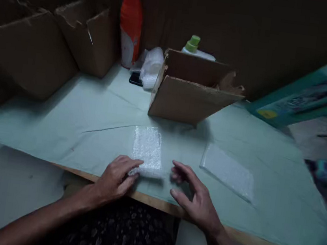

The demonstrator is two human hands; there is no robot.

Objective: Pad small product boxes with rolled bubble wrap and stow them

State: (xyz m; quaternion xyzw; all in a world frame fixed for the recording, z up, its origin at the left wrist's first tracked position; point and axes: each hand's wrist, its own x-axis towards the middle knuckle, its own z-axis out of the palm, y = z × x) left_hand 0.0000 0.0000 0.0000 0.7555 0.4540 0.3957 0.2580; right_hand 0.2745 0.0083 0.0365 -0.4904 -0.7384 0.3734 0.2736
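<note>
Black cloth with a small pale floral print (114, 231), worn by the person, is showing nearest, in front of an open brown cardboard box (194, 102) that is standing on a table under a pale green cover (99, 110). Also in front of the box, a clear rectangular sheet of bubble wrap (147, 150) is lying on the cover, its near edge bunching into a thicker strip. Left of that box's middle, the left hand (118, 174) is pinching the strip's left end, thumb and fingers nearly together on it. The right hand (195, 194), in front of the box, is curving its fingers with the thumb well apart, gripping nothing. Right and forward of the box, a flat translucent packet (228, 172) is lying slantwise. Behind the box, a white bottle with a green cap (193, 43) is showing; to its left, a white translucent plastic roll (151, 67), a small black flat object (136, 79) and a tall orange bottle (131, 19) are resting.
</note>
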